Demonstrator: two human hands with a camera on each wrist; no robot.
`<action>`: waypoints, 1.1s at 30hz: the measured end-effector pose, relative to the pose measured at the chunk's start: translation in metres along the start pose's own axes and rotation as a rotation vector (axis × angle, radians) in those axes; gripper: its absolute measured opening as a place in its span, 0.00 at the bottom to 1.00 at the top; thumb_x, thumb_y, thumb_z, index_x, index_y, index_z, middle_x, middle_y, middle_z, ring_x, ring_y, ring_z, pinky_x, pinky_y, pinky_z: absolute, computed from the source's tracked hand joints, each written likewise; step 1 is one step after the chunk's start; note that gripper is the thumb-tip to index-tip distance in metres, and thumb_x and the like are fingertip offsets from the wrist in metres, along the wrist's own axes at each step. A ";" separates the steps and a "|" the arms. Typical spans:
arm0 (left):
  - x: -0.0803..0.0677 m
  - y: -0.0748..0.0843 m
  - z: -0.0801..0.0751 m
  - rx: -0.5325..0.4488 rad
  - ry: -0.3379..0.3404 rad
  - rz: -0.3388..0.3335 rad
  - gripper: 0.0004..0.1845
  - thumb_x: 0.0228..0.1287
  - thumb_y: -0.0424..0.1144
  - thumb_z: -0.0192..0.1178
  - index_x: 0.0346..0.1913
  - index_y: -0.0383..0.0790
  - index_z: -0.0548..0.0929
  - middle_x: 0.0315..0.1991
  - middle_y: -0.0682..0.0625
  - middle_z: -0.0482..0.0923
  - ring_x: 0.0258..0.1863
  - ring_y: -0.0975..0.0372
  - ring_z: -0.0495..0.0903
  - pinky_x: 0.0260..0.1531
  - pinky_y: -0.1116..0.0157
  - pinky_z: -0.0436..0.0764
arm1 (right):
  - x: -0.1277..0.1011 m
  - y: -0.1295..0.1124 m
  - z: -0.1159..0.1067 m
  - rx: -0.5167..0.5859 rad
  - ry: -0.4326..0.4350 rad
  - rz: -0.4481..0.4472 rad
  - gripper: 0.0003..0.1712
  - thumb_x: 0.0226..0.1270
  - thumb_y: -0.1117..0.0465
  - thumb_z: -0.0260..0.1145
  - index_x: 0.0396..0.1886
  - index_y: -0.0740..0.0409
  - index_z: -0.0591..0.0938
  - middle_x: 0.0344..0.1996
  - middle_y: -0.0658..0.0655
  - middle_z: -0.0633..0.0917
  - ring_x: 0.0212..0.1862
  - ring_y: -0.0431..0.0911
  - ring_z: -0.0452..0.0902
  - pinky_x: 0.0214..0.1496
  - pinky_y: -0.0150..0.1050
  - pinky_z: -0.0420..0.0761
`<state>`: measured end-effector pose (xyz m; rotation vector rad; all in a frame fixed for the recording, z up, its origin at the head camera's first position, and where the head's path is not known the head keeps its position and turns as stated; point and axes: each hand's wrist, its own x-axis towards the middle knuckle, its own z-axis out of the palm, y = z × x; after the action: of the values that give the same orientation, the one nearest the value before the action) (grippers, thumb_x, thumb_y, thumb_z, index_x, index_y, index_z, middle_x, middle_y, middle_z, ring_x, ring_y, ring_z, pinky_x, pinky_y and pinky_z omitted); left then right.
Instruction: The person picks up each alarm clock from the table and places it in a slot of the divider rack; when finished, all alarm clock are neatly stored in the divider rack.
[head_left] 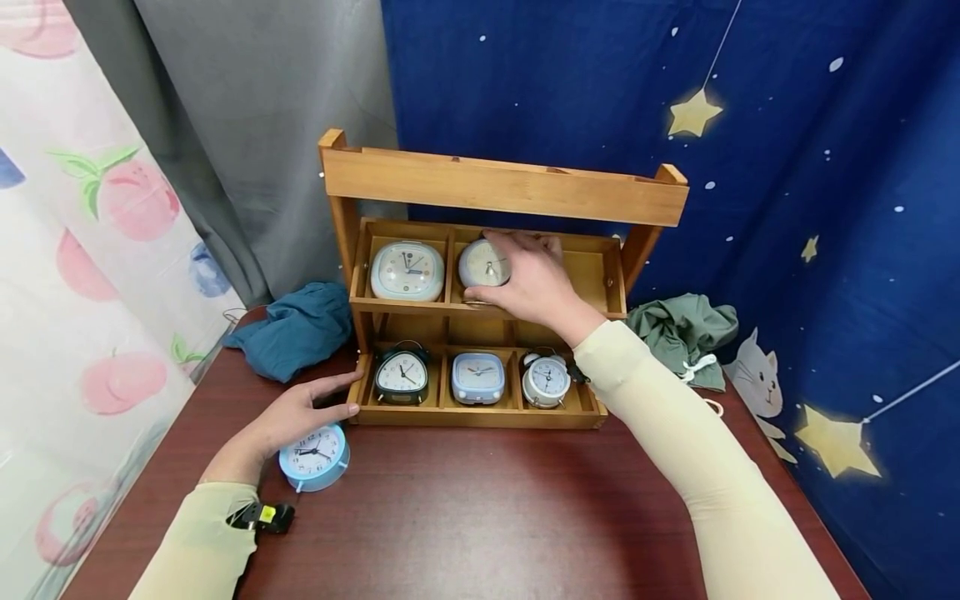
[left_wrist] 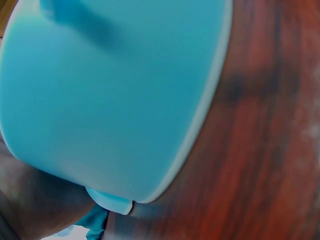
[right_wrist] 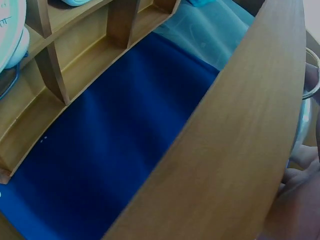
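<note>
A two-tier wooden shelf stands on a dark red table. My right hand reaches into the upper middle compartment and grips a round grey clock; the right wrist view shows its rim behind the top rail. A square pale blue clock fills the upper left compartment. My left hand lies with straight fingers against the shelf's lower left corner. A round blue clock stands on the table just under that wrist, and its back fills the left wrist view.
The lower tier holds a black clock, a blue square clock and a white twin-bell clock. The upper right compartment holds nothing. A teal cloth lies left of the shelf, a green cloth right.
</note>
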<state>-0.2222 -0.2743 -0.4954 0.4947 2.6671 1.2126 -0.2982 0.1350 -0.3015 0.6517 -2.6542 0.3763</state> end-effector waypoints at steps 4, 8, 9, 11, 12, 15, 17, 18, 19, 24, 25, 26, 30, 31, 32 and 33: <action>-0.001 0.000 0.000 0.003 0.002 0.001 0.39 0.77 0.61 0.70 0.85 0.53 0.74 0.83 0.40 0.69 0.83 0.38 0.64 0.75 0.28 0.66 | 0.004 -0.002 -0.003 -0.023 -0.068 0.007 0.60 0.62 0.24 0.79 0.86 0.49 0.72 0.80 0.56 0.78 0.75 0.56 0.76 0.72 0.64 0.62; -0.002 -0.001 0.001 0.003 0.004 -0.003 0.39 0.77 0.61 0.70 0.85 0.53 0.74 0.83 0.40 0.69 0.83 0.38 0.64 0.75 0.28 0.66 | 0.007 -0.002 -0.007 -0.033 -0.119 -0.004 0.59 0.63 0.24 0.78 0.86 0.48 0.72 0.78 0.56 0.80 0.71 0.55 0.79 0.69 0.61 0.63; -0.002 -0.001 0.001 0.003 0.004 -0.005 0.39 0.77 0.62 0.70 0.85 0.53 0.74 0.83 0.40 0.69 0.83 0.38 0.64 0.75 0.28 0.66 | 0.006 -0.002 -0.008 -0.035 -0.125 -0.007 0.59 0.63 0.23 0.78 0.86 0.48 0.72 0.78 0.56 0.79 0.71 0.55 0.79 0.69 0.61 0.62; -0.003 -0.002 0.001 0.000 0.004 -0.007 0.39 0.77 0.62 0.70 0.85 0.53 0.74 0.83 0.40 0.69 0.83 0.38 0.64 0.75 0.28 0.65 | 0.003 -0.003 -0.009 -0.025 -0.126 -0.008 0.60 0.66 0.23 0.75 0.87 0.49 0.70 0.79 0.57 0.78 0.74 0.56 0.77 0.71 0.62 0.62; -0.003 -0.001 0.001 -0.002 0.002 -0.008 0.39 0.77 0.61 0.70 0.85 0.53 0.74 0.83 0.40 0.69 0.83 0.39 0.64 0.76 0.28 0.65 | 0.000 -0.003 -0.011 -0.018 -0.120 -0.006 0.59 0.67 0.23 0.74 0.88 0.49 0.69 0.80 0.57 0.76 0.75 0.56 0.75 0.72 0.63 0.62; -0.002 -0.001 0.001 0.000 -0.002 -0.003 0.39 0.77 0.61 0.70 0.84 0.53 0.74 0.83 0.40 0.69 0.83 0.39 0.64 0.76 0.28 0.65 | -0.017 -0.006 -0.014 0.012 -0.045 -0.019 0.55 0.73 0.25 0.70 0.87 0.50 0.70 0.80 0.58 0.76 0.78 0.56 0.72 0.73 0.65 0.62; -0.001 0.000 0.001 0.003 -0.002 0.002 0.39 0.77 0.61 0.70 0.84 0.53 0.75 0.83 0.40 0.69 0.83 0.38 0.64 0.76 0.28 0.65 | -0.032 -0.009 -0.014 0.044 0.046 -0.057 0.50 0.75 0.29 0.72 0.84 0.52 0.74 0.77 0.59 0.78 0.76 0.57 0.73 0.71 0.65 0.65; 0.000 0.000 0.001 0.006 -0.003 0.003 0.39 0.77 0.61 0.70 0.84 0.54 0.75 0.83 0.40 0.69 0.83 0.38 0.64 0.75 0.28 0.65 | -0.040 -0.011 -0.014 0.059 0.094 -0.088 0.48 0.75 0.31 0.73 0.82 0.54 0.76 0.75 0.60 0.80 0.75 0.57 0.74 0.69 0.65 0.66; 0.001 0.000 0.001 0.010 -0.002 0.004 0.39 0.77 0.62 0.70 0.85 0.54 0.74 0.83 0.40 0.69 0.83 0.38 0.65 0.75 0.28 0.65 | -0.050 -0.015 -0.012 0.075 0.138 -0.132 0.46 0.75 0.34 0.75 0.80 0.56 0.78 0.73 0.61 0.81 0.74 0.58 0.75 0.68 0.64 0.68; 0.002 0.000 0.000 0.015 0.000 -0.002 0.39 0.77 0.62 0.70 0.85 0.55 0.74 0.83 0.40 0.69 0.82 0.38 0.65 0.75 0.28 0.65 | -0.094 -0.040 0.011 0.154 0.223 -0.324 0.43 0.70 0.42 0.80 0.75 0.63 0.81 0.70 0.66 0.83 0.72 0.60 0.77 0.69 0.62 0.74; 0.002 0.000 0.000 0.015 -0.002 -0.003 0.39 0.77 0.62 0.70 0.85 0.55 0.74 0.83 0.40 0.69 0.82 0.38 0.65 0.75 0.28 0.65 | -0.102 -0.047 0.018 0.167 0.220 -0.351 0.43 0.70 0.42 0.80 0.75 0.63 0.81 0.69 0.65 0.83 0.71 0.60 0.78 0.69 0.61 0.76; 0.002 0.000 0.000 0.015 -0.003 -0.002 0.39 0.77 0.62 0.70 0.85 0.55 0.74 0.83 0.40 0.69 0.83 0.39 0.65 0.76 0.28 0.65 | -0.109 -0.053 0.024 0.175 0.215 -0.368 0.42 0.70 0.43 0.80 0.74 0.63 0.81 0.69 0.65 0.83 0.71 0.60 0.78 0.69 0.60 0.76; 0.001 0.001 0.001 0.017 0.000 -0.002 0.39 0.77 0.63 0.69 0.85 0.54 0.74 0.83 0.41 0.70 0.83 0.39 0.64 0.76 0.29 0.65 | -0.130 -0.077 0.050 0.206 0.147 -0.411 0.40 0.71 0.42 0.79 0.73 0.61 0.82 0.68 0.62 0.83 0.69 0.57 0.79 0.72 0.57 0.78; 0.001 0.001 0.001 0.019 0.001 -0.003 0.39 0.77 0.63 0.69 0.85 0.54 0.74 0.83 0.41 0.70 0.83 0.39 0.65 0.76 0.29 0.65 | -0.134 -0.083 0.058 0.209 0.111 -0.420 0.40 0.72 0.42 0.79 0.74 0.60 0.82 0.69 0.61 0.83 0.70 0.56 0.79 0.73 0.56 0.78; 0.001 0.001 0.001 0.019 0.003 -0.007 0.39 0.77 0.63 0.69 0.84 0.54 0.74 0.83 0.41 0.70 0.83 0.39 0.65 0.76 0.29 0.65 | -0.137 -0.088 0.066 0.210 0.073 -0.427 0.39 0.73 0.41 0.78 0.74 0.58 0.81 0.69 0.60 0.83 0.70 0.55 0.79 0.75 0.54 0.77; 0.001 0.001 0.001 0.019 0.006 -0.011 0.39 0.77 0.63 0.69 0.84 0.54 0.75 0.83 0.40 0.70 0.83 0.39 0.65 0.76 0.29 0.65 | -0.139 -0.094 0.073 0.218 0.034 -0.436 0.39 0.74 0.41 0.77 0.75 0.58 0.81 0.69 0.59 0.83 0.71 0.54 0.79 0.76 0.53 0.77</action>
<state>-0.2228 -0.2726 -0.4956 0.4786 2.6851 1.1888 -0.1599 0.0830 -0.4100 1.2473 -2.3671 0.5427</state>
